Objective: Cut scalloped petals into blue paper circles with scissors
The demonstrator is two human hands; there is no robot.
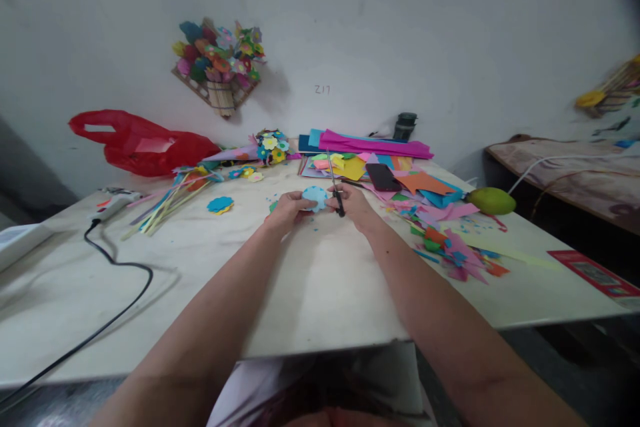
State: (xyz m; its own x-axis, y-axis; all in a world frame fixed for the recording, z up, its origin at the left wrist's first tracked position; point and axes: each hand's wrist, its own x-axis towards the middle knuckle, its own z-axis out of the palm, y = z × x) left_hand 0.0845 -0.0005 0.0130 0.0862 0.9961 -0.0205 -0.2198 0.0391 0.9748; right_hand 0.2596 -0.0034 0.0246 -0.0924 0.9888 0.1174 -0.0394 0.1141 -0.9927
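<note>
Paper flower (315, 196), pale blue, one: above the desk (310, 293), pinched in the left hand (290, 207). Scissors (336, 192), one pair: held in the right hand (354, 205), blades pointing away. Step, seemingly: paper trimming. Any further cut calls for blades turned to the edge.

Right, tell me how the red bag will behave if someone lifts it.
The red bag probably won't hold its shape: it looks thin and crumpled. It may be light, given that slack film, though its contents are unclear.
</note>
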